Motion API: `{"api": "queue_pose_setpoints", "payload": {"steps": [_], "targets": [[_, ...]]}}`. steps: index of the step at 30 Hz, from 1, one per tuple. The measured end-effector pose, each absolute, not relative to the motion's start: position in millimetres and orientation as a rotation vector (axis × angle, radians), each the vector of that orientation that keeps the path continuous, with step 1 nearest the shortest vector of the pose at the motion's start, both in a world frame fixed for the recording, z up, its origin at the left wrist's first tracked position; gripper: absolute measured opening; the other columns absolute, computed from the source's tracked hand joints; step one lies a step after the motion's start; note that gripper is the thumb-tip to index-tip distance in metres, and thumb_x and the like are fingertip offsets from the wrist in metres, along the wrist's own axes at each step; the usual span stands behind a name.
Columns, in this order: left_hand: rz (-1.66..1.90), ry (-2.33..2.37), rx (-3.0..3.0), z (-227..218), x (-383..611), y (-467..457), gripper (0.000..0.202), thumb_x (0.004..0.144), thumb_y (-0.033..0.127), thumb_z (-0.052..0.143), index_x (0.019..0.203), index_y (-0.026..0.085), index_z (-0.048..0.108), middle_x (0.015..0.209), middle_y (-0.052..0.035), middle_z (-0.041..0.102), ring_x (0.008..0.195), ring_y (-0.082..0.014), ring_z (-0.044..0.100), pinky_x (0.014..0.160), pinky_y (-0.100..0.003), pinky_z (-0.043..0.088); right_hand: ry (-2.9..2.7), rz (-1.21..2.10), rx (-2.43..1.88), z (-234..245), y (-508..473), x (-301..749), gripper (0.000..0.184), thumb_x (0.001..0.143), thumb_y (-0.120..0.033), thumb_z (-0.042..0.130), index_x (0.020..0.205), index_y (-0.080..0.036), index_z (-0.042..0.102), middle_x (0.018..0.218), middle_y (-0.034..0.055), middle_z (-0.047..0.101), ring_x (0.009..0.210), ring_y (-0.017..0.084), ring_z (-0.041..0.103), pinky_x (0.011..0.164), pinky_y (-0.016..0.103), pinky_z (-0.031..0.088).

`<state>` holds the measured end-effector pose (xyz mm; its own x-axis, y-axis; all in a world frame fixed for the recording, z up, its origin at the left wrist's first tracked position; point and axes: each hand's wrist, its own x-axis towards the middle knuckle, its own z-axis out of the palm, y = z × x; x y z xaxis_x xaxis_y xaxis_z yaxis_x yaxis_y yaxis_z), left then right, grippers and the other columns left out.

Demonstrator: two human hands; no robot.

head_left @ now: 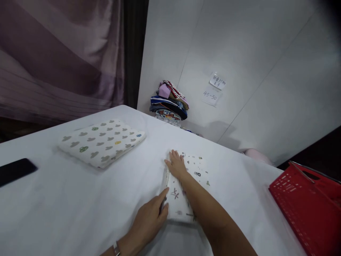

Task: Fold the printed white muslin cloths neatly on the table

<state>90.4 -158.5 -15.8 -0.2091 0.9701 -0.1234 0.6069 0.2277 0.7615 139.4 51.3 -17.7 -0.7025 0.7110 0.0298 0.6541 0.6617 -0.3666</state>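
Observation:
A folded white cloth (pixel 177 208) with small printed motifs lies on the white-covered table, partly hidden under my right forearm. My right hand (pixel 176 164) rests on its far left corner, palm down, with the fingers spread. At the near part of the cloth's left edge is my left hand (pixel 150 217). Its thumb and fingers close on that edge, though the fingertips are partly hidden. Farther left lies a second folded cloth (pixel 106 140), white with grey cloud-like shapes and a few green, yellow and blue ones; neither hand touches it.
A dark phone-like object (pixel 17 170) lies at the table's left edge. A red plastic basket (pixel 306 206) stands at the right. Beyond the far edge, a stack of folded fabrics (pixel 169 101) sits against the wall, near paper notes (pixel 212 96). A purple curtain (pixel 61 53) hangs behind at left.

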Motion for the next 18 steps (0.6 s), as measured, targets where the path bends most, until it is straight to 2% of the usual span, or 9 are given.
{"api": "queue_pose_setpoints", "payload": {"steps": [7, 13, 18], "targets": [[0.734, 1.921, 1.452, -11.0, 88.5, -156.4, 0.053, 0.087, 0.037, 0.036, 0.138, 0.026, 0.036, 0.125, -0.0040, 0.057, 0.109, -0.0205, 0.055, 0.090, -0.032, 0.041, -2.665, 0.618, -1.106, -4.6, 49.8, 145.8, 0.060, 0.093, -0.050, 0.031, 0.142, -0.016, 0.028, 0.150, 0.0099, 0.018, 0.139, 0.022, 0.010, 0.111, 0.046, 0.007], [0.734, 1.918, 1.465, -11.6, 88.0, -155.4, 0.053, 0.086, 0.038, 0.036, 0.138, 0.026, 0.036, 0.118, -0.0043, 0.061, 0.103, -0.0206, 0.057, 0.087, -0.032, 0.041, -2.652, 0.457, -1.110, -10.4, 34.0, 172.0, 0.056, 0.094, -0.048, 0.029, 0.140, -0.017, 0.032, 0.149, 0.0109, 0.024, 0.138, 0.024, 0.013, 0.110, 0.050, 0.008], [0.734, 1.928, 1.457, -9.0, 87.5, -155.2, 0.053, 0.086, 0.039, 0.036, 0.138, 0.024, 0.037, 0.112, -0.0055, 0.063, 0.099, -0.0203, 0.058, 0.084, -0.030, 0.040, -2.687, 0.483, -1.135, -11.3, 32.3, 172.5, 0.055, 0.094, -0.048, 0.028, 0.140, -0.017, 0.033, 0.149, 0.0113, 0.024, 0.138, 0.023, 0.015, 0.109, 0.051, 0.008]]}}
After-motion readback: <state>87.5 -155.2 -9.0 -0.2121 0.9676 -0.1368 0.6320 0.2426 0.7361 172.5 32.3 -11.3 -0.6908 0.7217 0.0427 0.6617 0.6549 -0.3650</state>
